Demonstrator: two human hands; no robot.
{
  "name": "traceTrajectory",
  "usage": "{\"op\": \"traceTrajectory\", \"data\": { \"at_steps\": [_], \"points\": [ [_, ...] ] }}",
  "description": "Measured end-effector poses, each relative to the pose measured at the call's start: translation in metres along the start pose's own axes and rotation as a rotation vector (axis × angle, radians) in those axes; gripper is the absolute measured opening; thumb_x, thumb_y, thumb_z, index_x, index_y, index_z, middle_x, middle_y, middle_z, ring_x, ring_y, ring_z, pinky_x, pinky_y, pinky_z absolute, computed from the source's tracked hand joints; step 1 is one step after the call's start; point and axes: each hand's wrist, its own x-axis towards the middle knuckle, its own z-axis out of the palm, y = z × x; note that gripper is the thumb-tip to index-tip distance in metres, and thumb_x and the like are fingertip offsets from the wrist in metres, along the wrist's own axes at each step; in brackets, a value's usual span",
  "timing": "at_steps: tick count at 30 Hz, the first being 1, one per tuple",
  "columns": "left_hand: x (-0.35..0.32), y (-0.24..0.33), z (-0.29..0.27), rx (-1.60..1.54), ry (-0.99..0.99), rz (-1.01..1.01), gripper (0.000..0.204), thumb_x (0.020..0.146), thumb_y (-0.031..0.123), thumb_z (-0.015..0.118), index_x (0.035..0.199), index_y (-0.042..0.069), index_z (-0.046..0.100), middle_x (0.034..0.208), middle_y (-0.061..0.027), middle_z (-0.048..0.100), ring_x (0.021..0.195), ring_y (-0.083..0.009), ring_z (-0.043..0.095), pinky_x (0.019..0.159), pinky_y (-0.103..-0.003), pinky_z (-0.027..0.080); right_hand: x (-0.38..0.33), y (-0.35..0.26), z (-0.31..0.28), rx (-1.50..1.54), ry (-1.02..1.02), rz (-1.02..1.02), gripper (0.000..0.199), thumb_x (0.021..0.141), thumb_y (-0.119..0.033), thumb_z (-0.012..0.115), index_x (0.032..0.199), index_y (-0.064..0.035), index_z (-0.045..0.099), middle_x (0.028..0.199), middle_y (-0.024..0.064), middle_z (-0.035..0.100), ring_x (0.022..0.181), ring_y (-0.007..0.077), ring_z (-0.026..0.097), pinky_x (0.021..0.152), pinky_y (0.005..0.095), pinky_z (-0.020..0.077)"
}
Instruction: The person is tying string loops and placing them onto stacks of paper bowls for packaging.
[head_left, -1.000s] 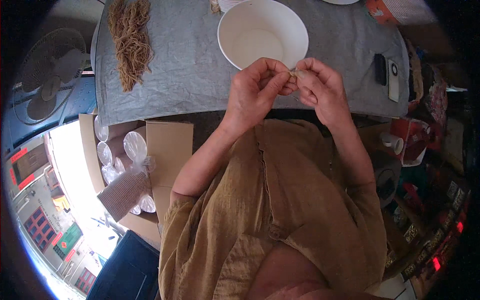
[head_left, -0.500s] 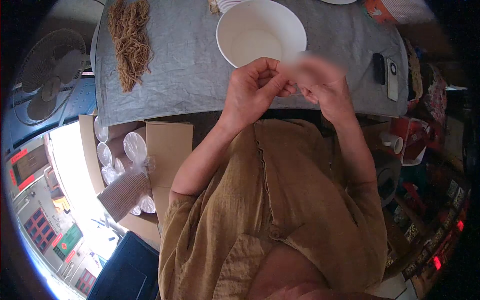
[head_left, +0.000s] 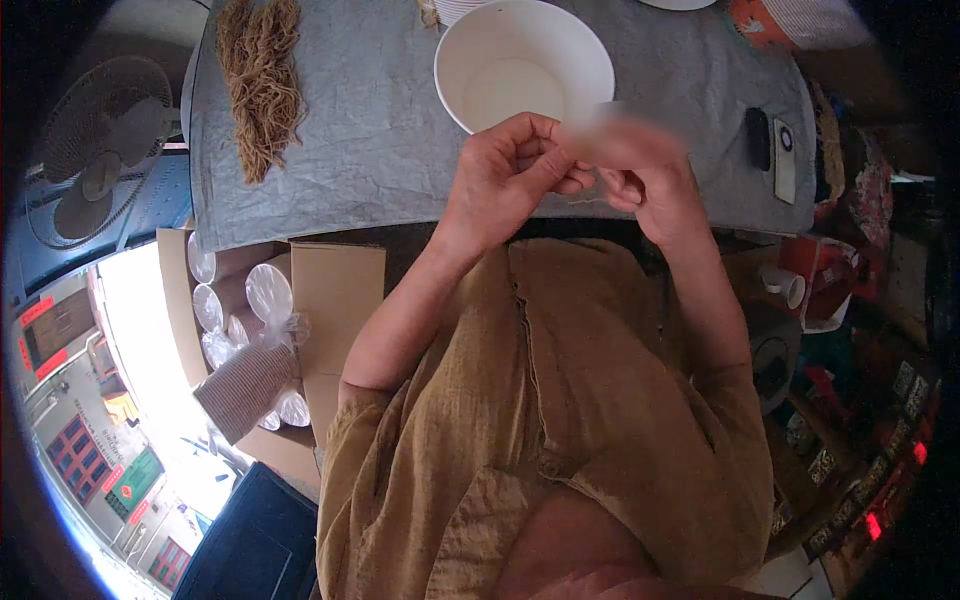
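My left hand [head_left: 505,180] is closed, thumb and fingers pinched together, just in front of a large white tub [head_left: 475,55]. Close beside it on the right, my right hand [head_left: 660,185] has its fingers curled in toward the left fingertips. A blurred patch covers the upper part of the right hand and the spot where the two hands meet, so what they pinch is hidden. A thin pale strand [head_left: 585,201] shows just below the fingertips; which hand has it I cannot tell. Whitish liquid or a pale bottom shows inside the tub.
A bundle of brown twine [head_left: 262,90] lies on the grey-covered table [head_left: 360,150] at the left. A dark phone [head_left: 758,138] and a pale device [head_left: 784,160] lie at the right. Below left stands a cardboard box [head_left: 338,300] with wrapped cup stacks; a fan [head_left: 100,150] stands beyond.
Both hands stay almost in place. The right fingers have shifted slightly, and the thin strand beneath the fingertips shows more plainly now.
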Motion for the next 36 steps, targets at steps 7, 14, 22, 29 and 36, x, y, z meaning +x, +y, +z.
{"op": "traceTrajectory", "data": {
  "at_steps": [7,14,22,29,36],
  "points": [
    [0.0,0.003,0.0,0.048,-0.017,-0.02,0.011,0.098,0.004,0.056,0.102,-0.005,0.059,0.091,-0.0099,0.069,0.082,-0.0144,0.068,0.073,-0.026,0.058,0.0,-0.003,0.007,-0.231,0.039,-0.087,0.017,0.091,-0.02,0.067,0.091,-0.0029,0.065,0.067,-0.0034,0.054,0.052,0.0013,0.042,0.043,0.0183,0.0279],
    [-0.001,0.004,0.001,0.043,-0.007,-0.026,0.01,0.097,0.004,0.057,0.102,-0.004,0.059,0.091,-0.0099,0.068,0.081,-0.0144,0.068,0.073,-0.025,0.058,0.004,0.001,-0.003,-0.138,-0.014,-0.085,0.016,0.091,-0.018,0.067,0.092,-0.0021,0.065,0.067,-0.0044,0.053,0.05,0.0014,0.039,0.043,0.0189,0.0261],
    [0.001,0.004,0.001,0.01,-0.014,-0.025,0.01,0.097,0.005,0.057,0.101,-0.005,0.059,0.092,-0.0099,0.069,0.083,-0.0144,0.068,0.073,-0.026,0.058,0.002,0.0,-0.002,-0.042,-0.016,-0.008,0.019,0.091,-0.02,0.067,0.093,-0.0013,0.065,0.065,-0.0038,0.052,0.049,0.0013,0.036,0.042,0.0184,0.0239],
    [-0.001,0.005,-0.001,0.123,-0.043,-0.026,0.012,0.096,0.007,0.059,0.103,-0.004,0.061,0.092,-0.0088,0.069,0.083,-0.0138,0.068,0.074,-0.025,0.057,0.003,0.0,0.002,-0.284,-0.004,-0.083,0.018,0.093,-0.021,0.066,0.091,-0.0031,0.066,0.065,-0.0037,0.053,0.051,0.0012,0.04,0.043,0.0176,0.0273],
    [0.0,0.007,0.0,0.079,-0.043,-0.039,0.011,0.096,0.005,0.059,0.101,-0.005,0.06,0.091,-0.0093,0.068,0.083,-0.0144,0.068,0.074,-0.026,0.057,0.002,0.0,0.001,-0.185,-0.02,-0.094,0.015,0.094,-0.018,0.064,0.091,-0.0032,0.065,0.064,-0.0051,0.05,0.052,0.0013,0.039,0.044,0.0187,0.0267]
  ]
}}
